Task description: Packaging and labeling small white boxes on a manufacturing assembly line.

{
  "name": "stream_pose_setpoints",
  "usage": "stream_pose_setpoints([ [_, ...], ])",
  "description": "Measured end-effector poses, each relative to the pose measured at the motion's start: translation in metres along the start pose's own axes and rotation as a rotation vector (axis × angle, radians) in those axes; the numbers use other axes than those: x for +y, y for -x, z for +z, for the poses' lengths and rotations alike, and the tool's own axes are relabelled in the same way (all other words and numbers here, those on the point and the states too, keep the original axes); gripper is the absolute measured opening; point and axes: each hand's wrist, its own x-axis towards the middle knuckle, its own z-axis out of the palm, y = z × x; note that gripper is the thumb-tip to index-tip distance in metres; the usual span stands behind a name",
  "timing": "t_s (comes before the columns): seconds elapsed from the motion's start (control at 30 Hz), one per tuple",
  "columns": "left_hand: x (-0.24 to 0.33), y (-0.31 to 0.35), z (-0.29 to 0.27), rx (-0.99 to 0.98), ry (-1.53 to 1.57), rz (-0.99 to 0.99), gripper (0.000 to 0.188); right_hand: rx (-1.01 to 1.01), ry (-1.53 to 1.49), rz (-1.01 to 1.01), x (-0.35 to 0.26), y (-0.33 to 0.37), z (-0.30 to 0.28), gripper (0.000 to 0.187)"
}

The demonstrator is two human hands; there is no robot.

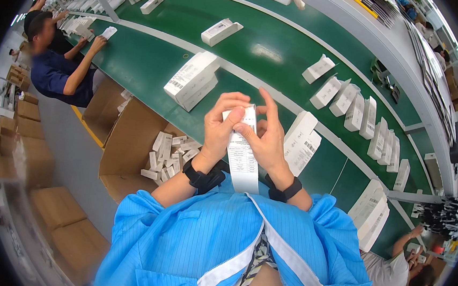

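Together, left hand (220, 129) and right hand (267, 138) pinch a label strip (241, 155).

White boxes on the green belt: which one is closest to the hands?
The white box lying just right of the right hand, printed label up. The stacked pair upper left sits farther off; the left hand and right hold the label strip.
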Motion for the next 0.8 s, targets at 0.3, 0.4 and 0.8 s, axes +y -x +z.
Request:
stream_pose_setpoints([
  [0.3, 0.016, -0.001, -0.034, 0.015, -0.204, 0.057, 0.014, -0.083, -0.122, 0.115, 0.007, -0.006, 0.02, 0.076],
  [0.4, 0.05, -0.011, -0.09, 0.273, -0.365, 0.117, 0.015, 0.118, -0.042, 0.222, 0.042, -0.002, -0.025, 0.06],
  [0.8, 0.047, 0.017, -0.179, 0.186, -0.665, -0.342, 0.025, 0.768, 0.631, 0.366, 0.189, 0.084, -0.139, 0.035],
])
